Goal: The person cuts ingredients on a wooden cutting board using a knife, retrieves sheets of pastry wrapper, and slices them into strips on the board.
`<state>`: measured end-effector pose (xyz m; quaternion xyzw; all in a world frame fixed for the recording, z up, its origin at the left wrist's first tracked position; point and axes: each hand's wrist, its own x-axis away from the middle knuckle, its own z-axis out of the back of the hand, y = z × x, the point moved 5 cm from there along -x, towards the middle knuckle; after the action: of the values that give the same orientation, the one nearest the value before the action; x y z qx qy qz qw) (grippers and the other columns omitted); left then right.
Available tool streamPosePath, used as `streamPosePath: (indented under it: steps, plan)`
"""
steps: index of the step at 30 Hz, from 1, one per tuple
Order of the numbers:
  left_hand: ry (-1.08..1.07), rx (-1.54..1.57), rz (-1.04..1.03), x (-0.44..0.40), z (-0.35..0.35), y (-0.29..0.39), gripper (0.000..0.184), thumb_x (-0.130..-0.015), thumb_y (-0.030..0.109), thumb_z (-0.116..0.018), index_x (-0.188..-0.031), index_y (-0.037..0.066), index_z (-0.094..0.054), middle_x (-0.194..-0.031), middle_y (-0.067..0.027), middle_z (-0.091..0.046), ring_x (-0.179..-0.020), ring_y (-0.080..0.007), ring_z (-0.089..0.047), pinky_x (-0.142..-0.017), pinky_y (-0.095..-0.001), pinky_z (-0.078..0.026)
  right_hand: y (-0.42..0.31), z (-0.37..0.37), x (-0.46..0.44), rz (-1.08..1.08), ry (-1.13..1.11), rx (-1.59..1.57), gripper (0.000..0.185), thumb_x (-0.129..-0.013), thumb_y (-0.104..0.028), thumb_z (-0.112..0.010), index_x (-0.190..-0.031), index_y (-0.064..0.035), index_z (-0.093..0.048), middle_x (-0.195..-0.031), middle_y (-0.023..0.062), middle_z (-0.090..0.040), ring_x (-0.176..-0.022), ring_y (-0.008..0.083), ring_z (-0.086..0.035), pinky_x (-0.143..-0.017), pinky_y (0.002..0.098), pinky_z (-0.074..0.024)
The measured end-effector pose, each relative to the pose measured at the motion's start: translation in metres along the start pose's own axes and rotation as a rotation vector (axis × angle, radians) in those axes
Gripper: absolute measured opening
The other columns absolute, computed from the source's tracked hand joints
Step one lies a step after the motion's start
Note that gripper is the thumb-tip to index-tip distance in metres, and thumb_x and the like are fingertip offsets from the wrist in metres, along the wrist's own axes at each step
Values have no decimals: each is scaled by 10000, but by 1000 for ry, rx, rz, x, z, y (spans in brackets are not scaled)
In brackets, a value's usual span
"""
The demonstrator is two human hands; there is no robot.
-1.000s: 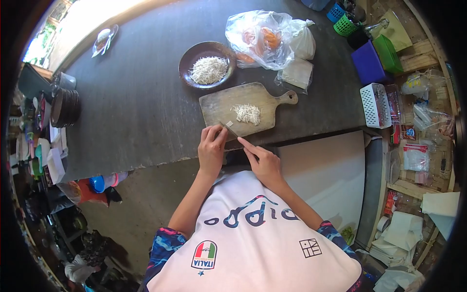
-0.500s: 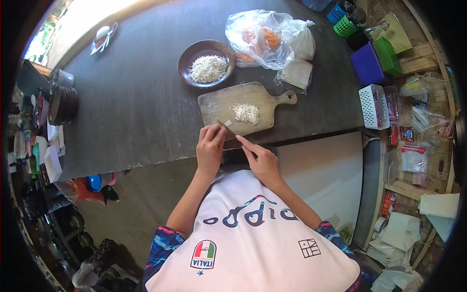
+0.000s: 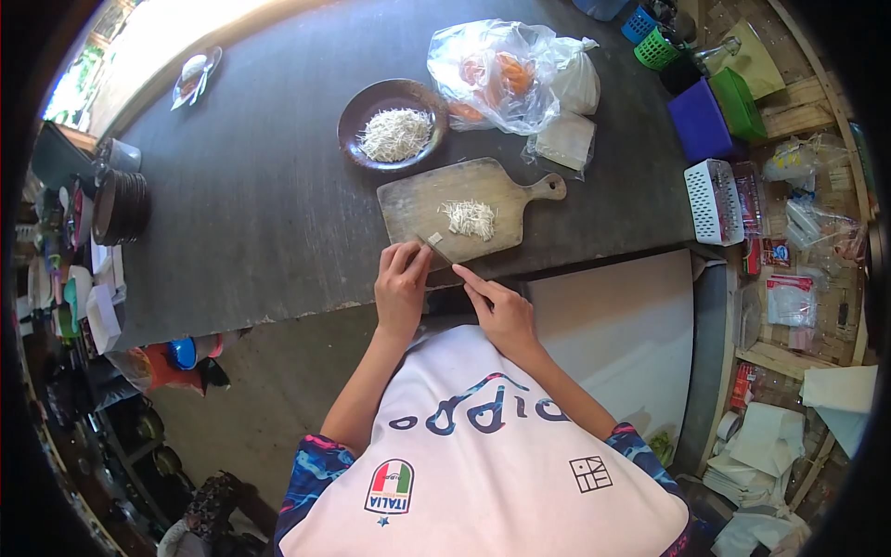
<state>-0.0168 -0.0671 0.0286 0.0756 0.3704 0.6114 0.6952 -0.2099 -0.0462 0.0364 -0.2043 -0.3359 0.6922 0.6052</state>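
Observation:
A wooden cutting board (image 3: 418, 190) with a handle lies at the table's near edge. On it sits a small heap of thin white shreds (image 3: 469, 219), with a small pale piece (image 3: 434, 239) nearer to me. My left hand (image 3: 402, 283) is closed at the board's near-left edge, its fingertips curled beside the blade; whatever they pinch is hidden. In my right hand (image 3: 501, 311) is a knife (image 3: 445, 253), the index finger stretched along it and the blade slanting toward the left fingertips. Beyond the board, a dark brown bowl (image 3: 351, 139) holds a larger heap of white shreds (image 3: 396, 135).
Behind the board lie a clear plastic bag with orange contents (image 3: 492, 79) and a wrapped pale block (image 3: 564, 141). To the right are a white basket (image 3: 713, 204) and a purple container (image 3: 698, 121). Stacked brown plates (image 3: 119, 206) stand at the left.
Both hands stay in nearly the same place at the board's near edge. The knife and the white heap show only very slight shifts.

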Motion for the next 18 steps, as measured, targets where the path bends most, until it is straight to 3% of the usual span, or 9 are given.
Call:
streamPosePath:
  steps: [15,18]
  plan:
    - [-35,13,10,0,5,1,222,-941,22,-786,-1162,18,-796,-1191,-72,-725,-1185,-320,-687,-933,-438,-609,-13,1,3,-49,-57,21,427,-1125,-328,-645,-1540,-426,-672,-897,111,-742,-819,362,-756,-727,502,-593]
    - [-30,27,15,0,5,1,213,-943,23,-782,-1156,21,-792,-1198,-73,-724,-1189,-322,-687,-939,-437,-611,-9,3,0,-96,-72,-2,408,-1129,-312,-654,-1528,-391,-688,-1076,125,-805,-926,362,-775,-805,446,-598]
